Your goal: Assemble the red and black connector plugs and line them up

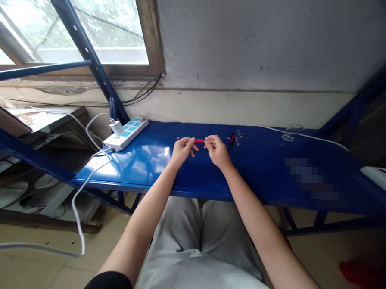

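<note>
A slim red pen [199, 141] is held level between my two hands, above the middle of the blue table [207, 175]. My left hand [182, 151] is closed around its left part, with the thumb on top and a dark end showing past the fingers. My right hand [217, 150] pinches the pale right end between thumb and fingertips. Just right of that hand lie a small black and red piece [233, 139] and several tiny clear and dark parts [244, 135], too small to name.
A white power strip [126, 134] with a plugged-in charger [116, 127] sits at the table's left end. Its white cable [76, 199] hangs off the edge. A clear cup [290, 133] stands at the back right. A white object [380, 180] lies at the right edge.
</note>
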Tool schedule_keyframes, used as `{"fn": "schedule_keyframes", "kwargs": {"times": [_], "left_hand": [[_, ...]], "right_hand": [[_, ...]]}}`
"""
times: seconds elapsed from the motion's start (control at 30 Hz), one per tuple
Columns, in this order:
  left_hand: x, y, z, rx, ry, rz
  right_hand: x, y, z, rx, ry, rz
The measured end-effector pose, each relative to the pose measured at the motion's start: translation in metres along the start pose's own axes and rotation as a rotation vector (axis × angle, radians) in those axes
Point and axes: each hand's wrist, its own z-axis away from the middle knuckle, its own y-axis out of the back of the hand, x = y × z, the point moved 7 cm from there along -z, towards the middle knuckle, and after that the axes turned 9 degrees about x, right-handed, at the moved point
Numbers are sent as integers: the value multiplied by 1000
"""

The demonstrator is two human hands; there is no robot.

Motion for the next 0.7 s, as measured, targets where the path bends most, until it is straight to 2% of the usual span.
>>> {"fn": "schedule_keyframes", "kwargs": {"times": [0.3,0.5,0.7], "left_hand": [[-3,3,-1,12,11,-21],[-4,11,-2,131,14,-5],[-5,17,-4,192,25,12]], "right_hand": [[1,-2,3,-25,15,168],[3,2,0,28,39,207],[9,7,-3,87,16,200]]}}
